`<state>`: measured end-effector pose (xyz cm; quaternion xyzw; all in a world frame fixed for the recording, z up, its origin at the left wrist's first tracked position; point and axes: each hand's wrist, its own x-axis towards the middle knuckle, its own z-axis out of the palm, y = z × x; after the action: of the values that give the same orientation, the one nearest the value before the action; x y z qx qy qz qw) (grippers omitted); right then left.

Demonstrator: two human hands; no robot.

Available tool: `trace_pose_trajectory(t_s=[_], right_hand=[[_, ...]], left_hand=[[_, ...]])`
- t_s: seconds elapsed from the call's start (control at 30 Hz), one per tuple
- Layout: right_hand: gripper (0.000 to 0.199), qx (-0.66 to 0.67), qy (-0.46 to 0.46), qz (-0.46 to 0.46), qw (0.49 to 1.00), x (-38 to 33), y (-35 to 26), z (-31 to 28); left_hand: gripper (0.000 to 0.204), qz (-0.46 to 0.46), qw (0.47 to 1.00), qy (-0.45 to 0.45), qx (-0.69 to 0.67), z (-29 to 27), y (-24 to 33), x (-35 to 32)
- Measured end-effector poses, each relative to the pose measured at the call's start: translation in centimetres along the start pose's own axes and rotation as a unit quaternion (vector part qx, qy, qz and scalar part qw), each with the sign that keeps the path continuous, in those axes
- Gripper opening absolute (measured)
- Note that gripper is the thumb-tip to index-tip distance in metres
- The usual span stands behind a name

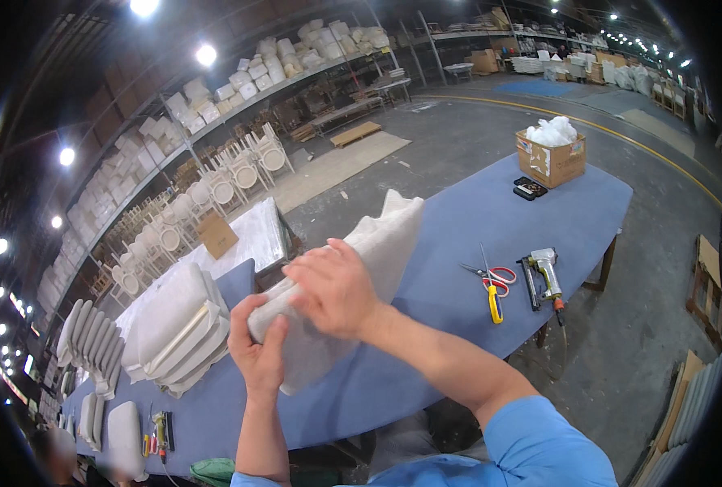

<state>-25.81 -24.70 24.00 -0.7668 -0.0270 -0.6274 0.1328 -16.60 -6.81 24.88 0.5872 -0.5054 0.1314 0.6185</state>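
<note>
A seat cushion in pale grey fabric stands tilted on edge over the blue-covered table, its loose cloth rising in ragged points at the far end. My left hand grips its near left corner, thumb on the near face and fingers around the edge. Higher up, my right hand is closed over the top edge, fingers bent onto the fabric; they are slightly blurred. Right of the cushion lie scissors with red-and-white handles, a yellow-handled tool and a staple gun with an air hose.
A stack of cushions stands on the left of the blue table. Grey pads and another staple gun lie farther left, near a person. A cardboard box with white filling and a black case occupy the far end.
</note>
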Motion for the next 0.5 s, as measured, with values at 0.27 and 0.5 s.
trace_pose_trajectory(t_s=[0.27, 0.5], right_hand=[[0.027, -0.106, 0.017, 0.053, 0.993, 2.1, 18.2, 1.2], [0.040, 0.079, -0.024, 0.313, 0.946, 3.6, 20.4, 9.6]], left_hand=[[0.023, -0.014, 0.988, 0.146, 0.057, -6.6, -8.9, -1.5], [0.039, -0.036, 0.946, 0.242, 0.214, -8.5, -15.8, 1.6]])
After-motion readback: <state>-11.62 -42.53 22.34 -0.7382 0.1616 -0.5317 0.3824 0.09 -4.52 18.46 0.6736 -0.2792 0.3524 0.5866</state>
